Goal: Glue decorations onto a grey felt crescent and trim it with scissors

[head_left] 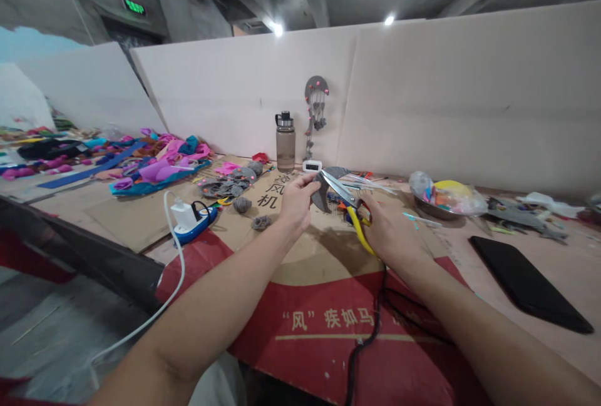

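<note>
While left fingers (310, 187) pinch grey felt (321, 198), nearly together | right fingers (369, 207) curl closely round yellow-handled scissors (342, 191)

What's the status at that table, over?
Left hand pinching grey piece. Right hand gripping yellow-handled scissors, blades at the piece. Black cord near right wrist.

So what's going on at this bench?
A person's left hand pinches a dark grey, felt-like piece, while the right hand holds yellow-handled metal scissors. The blades lie across the piece in this view; whether they're cutting isn't clear. Both hands are above a red-and-brown printed cardboard sheet. Behind it, a translucent grey bottle with a black lid stands near a grey crescent-shaped ornament with pink dots.
</note>
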Available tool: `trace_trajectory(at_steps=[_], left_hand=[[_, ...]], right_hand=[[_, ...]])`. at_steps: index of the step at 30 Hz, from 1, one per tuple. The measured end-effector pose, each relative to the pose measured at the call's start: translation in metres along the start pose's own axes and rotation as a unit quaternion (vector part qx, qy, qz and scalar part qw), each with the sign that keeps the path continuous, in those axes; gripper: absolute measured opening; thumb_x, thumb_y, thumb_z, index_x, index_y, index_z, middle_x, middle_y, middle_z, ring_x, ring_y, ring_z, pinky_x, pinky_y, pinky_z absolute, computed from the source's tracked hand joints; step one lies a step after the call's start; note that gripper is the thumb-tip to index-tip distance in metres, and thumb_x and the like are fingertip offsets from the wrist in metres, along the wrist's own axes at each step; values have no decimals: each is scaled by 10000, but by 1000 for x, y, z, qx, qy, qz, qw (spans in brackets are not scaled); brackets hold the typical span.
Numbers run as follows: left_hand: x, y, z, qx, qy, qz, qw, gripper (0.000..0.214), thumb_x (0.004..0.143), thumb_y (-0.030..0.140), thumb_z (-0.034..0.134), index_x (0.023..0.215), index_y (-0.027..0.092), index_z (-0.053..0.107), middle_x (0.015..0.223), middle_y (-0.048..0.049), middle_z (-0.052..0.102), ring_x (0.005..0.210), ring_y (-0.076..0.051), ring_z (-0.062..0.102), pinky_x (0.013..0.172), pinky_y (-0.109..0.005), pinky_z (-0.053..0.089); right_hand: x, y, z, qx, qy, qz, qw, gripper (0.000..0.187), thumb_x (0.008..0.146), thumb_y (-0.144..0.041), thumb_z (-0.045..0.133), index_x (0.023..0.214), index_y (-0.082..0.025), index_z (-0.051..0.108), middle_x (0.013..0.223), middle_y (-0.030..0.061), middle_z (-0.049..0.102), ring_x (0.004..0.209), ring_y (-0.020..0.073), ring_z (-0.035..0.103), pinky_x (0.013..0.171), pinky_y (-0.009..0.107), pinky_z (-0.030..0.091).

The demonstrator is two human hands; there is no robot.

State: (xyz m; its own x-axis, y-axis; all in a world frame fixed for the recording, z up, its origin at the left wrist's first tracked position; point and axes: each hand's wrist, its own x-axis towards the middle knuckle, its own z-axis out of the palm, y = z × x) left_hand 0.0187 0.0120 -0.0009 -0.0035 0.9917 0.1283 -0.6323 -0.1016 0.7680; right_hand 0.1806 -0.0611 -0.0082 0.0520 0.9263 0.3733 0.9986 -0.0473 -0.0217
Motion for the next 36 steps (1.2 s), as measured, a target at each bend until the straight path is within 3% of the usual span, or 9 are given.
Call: trace_trajectory(at_steps=[7, 12, 17, 25, 32, 36], left_hand=[[-1, -1, -1, 15, -3, -3, 1000, 180, 653, 51, 683, 798, 142, 741, 799, -13, 715, 675, -82, 612, 701, -218, 470], [4, -5, -3, -5, 8, -14, 1000, 190, 635, 45, 677, 787, 139, 743, 751, -9, 718, 650, -79, 614, 648, -194, 448], [12, -7, -8, -8, -5, -14, 1000, 191, 623, 49, 670, 767, 140, 756, 760, -28, 735, 690, -102, 641, 719, -214, 482], [14, -6, -9, 27, -12, 2, 1000, 162, 650, 56, 672, 762, 138, 755, 784, -41, 742, 703, -114, 642, 799, -256, 480], [13, -3, -9, 34, -10, -8, 999, 160, 626, 68, 690, 762, 131, 748, 750, -35, 733, 669, -109, 634, 717, -235, 484], [14, 3, -10, 43, -11, -22, 999, 154, 618, 77, 679, 751, 125, 741, 699, -28, 704, 630, -109, 610, 668, -235, 479]], right_hand=[[0, 2, 6, -38, 30, -29, 998, 447, 947, -238, 452, 1387, -223, 528, 1001, 123, 727, 875, 270, 668, 625, 305, 335], [-1, 1, 0, -69, 4, -29, 997, 464, 934, -217, 468, 1395, -214, 521, 1004, 140, 716, 923, 277, 662, 638, 301, 360], [-2, 1, -6, -94, -12, -32, 995, 513, 921, -176, 465, 1432, -216, 484, 1029, 136, 709, 995, 292, 651, 631, 302, 356], [-2, -1, -12, -88, -27, -34, 995, 496, 921, -169, 454, 1413, -211, 501, 1034, 130, 724, 934, 275, 665, 614, 299, 328], [-2, 0, -9, -32, -23, -22, 999, 368, 945, -262, 427, 1258, -246, 619, 923, 102, 748, 763, 260, 672, 585, 309, 292], [2, 6, -8, 56, 17, -21, 998, 341, 918, -286, 487, 1215, -243, 648, 949, 100, 746, 822, 256, 668, 638, 302, 357]])
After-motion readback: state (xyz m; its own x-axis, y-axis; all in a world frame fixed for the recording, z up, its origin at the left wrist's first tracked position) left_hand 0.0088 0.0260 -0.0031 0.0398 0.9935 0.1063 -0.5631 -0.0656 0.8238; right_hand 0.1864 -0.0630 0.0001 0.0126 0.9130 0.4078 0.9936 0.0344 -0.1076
